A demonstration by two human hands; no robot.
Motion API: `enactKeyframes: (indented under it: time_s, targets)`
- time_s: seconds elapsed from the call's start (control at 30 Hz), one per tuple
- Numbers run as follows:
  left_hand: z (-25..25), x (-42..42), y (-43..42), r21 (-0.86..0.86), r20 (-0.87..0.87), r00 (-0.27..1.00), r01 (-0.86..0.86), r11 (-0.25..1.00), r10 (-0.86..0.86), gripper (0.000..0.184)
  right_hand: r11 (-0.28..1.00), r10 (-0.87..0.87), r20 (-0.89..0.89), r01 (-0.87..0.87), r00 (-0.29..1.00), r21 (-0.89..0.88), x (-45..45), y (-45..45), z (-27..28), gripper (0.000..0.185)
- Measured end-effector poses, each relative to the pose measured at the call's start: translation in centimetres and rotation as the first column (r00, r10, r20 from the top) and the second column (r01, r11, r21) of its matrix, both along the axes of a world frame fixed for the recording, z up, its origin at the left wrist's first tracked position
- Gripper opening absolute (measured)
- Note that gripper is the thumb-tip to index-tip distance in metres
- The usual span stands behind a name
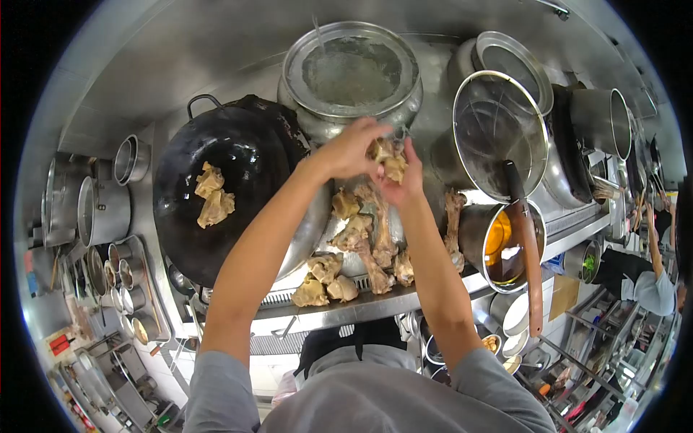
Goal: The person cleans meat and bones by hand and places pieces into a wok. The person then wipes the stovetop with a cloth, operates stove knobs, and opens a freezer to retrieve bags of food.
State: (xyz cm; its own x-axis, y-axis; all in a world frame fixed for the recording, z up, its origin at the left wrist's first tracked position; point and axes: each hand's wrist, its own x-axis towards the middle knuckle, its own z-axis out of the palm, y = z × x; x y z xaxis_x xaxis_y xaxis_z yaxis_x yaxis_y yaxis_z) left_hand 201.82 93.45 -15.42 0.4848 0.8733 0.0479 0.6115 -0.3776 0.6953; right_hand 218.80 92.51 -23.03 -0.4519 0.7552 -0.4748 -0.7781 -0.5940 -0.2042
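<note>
Between my two hands is a knobbly chunk of meaty bone (394, 167), held in front of the large water pot. My right hand (404, 189) cups it from below and the right side. My left hand (351, 150) grips it from the left and above, with its fingertips partly hidden. Below my hands, several meaty bones (352, 234) lie on the steel stove top, some long with knobbed ends. Nearer the front edge sits a cluster of bone chunks (325, 268). Two more pieces (215, 196) rest in the black wok (180, 238) at the left.
Water runs into the wide metal pot (292, 101) at the back. A round mesh strainer (498, 123) leans at the right above a pot of orange oil (498, 242), crossed by a wooden handle (533, 289). Metal pots (108, 209) stand left. Another person (650, 285) works far right.
</note>
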Motion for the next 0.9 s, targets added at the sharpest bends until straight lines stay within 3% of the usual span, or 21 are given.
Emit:
enactKeyframes:
  time_s: [0.03,0.1,0.13,0.17,0.2,0.23,0.33,0.4,0.43,0.5,0.53,0.63,0.7,0.87,0.9]
  targets:
    - [0.3,-0.1,-0.7,0.032,0.031,0.995,0.096,0.995,-0.097,0.067,1.0,0.008,0.0,-0.008,1.0,0.009,0.2,0.0,0.3,0.039]
    - [0.9,0.2,-1.9,-0.034,0.084,0.995,0.053,0.998,-0.05,0.07,0.988,0.149,-0.078,-0.145,0.986,0.059,0.1,-0.6,1.2,0.046]
    - [1.5,0.3,-2.4,-0.01,0.005,1.0,-0.007,1.0,0.007,0.068,0.987,0.159,0.032,-0.159,0.987,0.004,-0.2,-1.1,2.4,0.049]
    - [1.8,0.2,-2.9,0.017,-0.071,0.995,-0.065,0.998,0.066,0.066,0.986,0.169,0.031,-0.169,0.985,-0.004,-0.2,-1.4,2.3,0.049]
    - [1.8,-0.2,-3.3,0.12,-0.037,0.997,-0.058,0.991,0.063,0.061,0.958,0.273,0.017,-0.273,0.962,0.084,0.1,-1.3,2.2,0.051]
    - [1.8,-0.7,-3.7,0.119,-0.036,0.997,-0.067,0.991,0.071,0.061,0.912,0.375,0.012,-0.371,0.927,0.178,0.4,-1.1,2.1,0.053]
    - [2.7,-2.0,-4.7,0.225,-0.093,0.985,-0.123,0.967,0.147,0.057,0.878,0.4,0.118,-0.417,0.909,0.237,0.4,-1.1,1.3,0.059]
    - [3.7,-2.2,-4.9,0.004,-0.044,0.961,-0.272,0.962,0.272,0.055,0.862,0.395,0.179,-0.431,0.901,0.268,0.3,-1.6,2.0,0.062]
    - [3.7,-2.3,-4.9,0.014,-0.037,0.963,-0.267,0.963,0.268,0.055,0.901,0.309,0.181,-0.349,0.934,0.259,-0.1,-2.5,3.8,0.062]
    - [3.6,-2.0,-5.3,-0.259,-0.022,0.919,-0.386,0.885,0.394,0.056,0.932,0.213,0.188,-0.257,0.959,0.254,-0.4,-3.9,5.8,0.063]
    - [3.6,-1.7,-5.4,-0.255,-0.018,0.921,-0.38,0.889,0.389,0.056,0.934,0.185,0.183,-0.231,0.966,0.274,-0.5,-4.4,6.2,0.061]
    - [3.0,-0.9,-6.3,-0.197,0.016,0.941,-0.328,0.924,0.338,0.058,0.915,0.144,0.183,-0.201,0.973,0.349,-0.4,-5.0,5.3,0.053]
    - [2.5,-0.1,-6.7,0.007,0.155,0.94,-0.31,0.951,0.305,0.06,0.936,0.133,0.147,-0.173,0.98,0.308,0.0,-4.9,5.0,0.046]
    - [2.5,0.7,-7.0,0.254,0.092,0.958,-0.286,0.924,0.271,0.06,0.932,0.068,0.153,-0.117,0.986,0.342,0.9,-4.7,5.9,0.04]
    - [2.2,0.6,-6.8,0.329,0.116,0.968,-0.249,0.911,0.222,0.053,0.916,0.077,0.164,-0.135,0.984,0.377,0.8,-4.6,5.9,0.039]
